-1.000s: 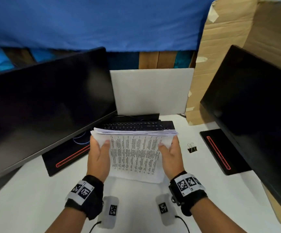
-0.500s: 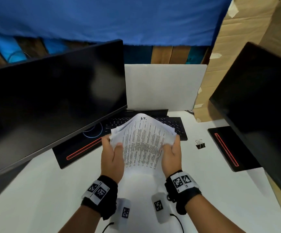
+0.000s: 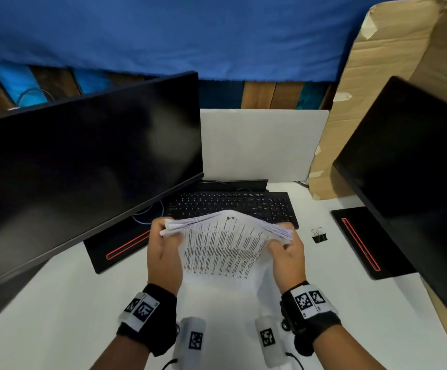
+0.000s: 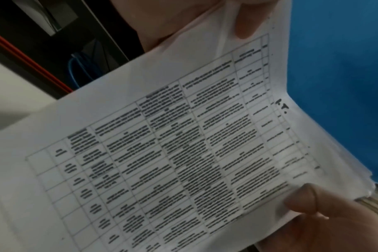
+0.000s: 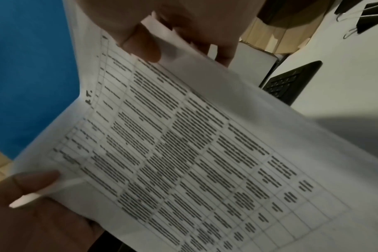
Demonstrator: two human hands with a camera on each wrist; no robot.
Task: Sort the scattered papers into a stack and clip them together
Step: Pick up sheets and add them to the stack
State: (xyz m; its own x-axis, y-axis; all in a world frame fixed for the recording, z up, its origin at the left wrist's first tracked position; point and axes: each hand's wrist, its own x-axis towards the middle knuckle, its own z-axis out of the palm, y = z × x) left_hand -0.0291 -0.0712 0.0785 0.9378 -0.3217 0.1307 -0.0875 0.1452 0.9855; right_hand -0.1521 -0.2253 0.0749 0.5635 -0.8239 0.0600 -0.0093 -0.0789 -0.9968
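Both hands, left hand (image 3: pixel 163 252) and right hand (image 3: pixel 288 253), grip the bowed stack of printed papers (image 3: pixel 223 247) above the desk (image 3: pixel 56 303); fanned edges could slip, leaving them misaligned for the binder clip (image 3: pixel 319 235).

A makeshift office workstation.
Two black flat monitors (image 3: pixel 88 169) (image 3: pixel 414 182) flank a black computer keyboard (image 3: pixel 233 206) on a white desk (image 3: pixel 56 303), with brown cardboard (image 3: pixel 364 102) behind.

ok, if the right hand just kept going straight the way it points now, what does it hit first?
Likely the keyboard. The right hand grips the paper stack by its right edge and points away from the person, toward the keyboard's right end. The binder clip lies off to the right, outside that line. Depth is unclear.
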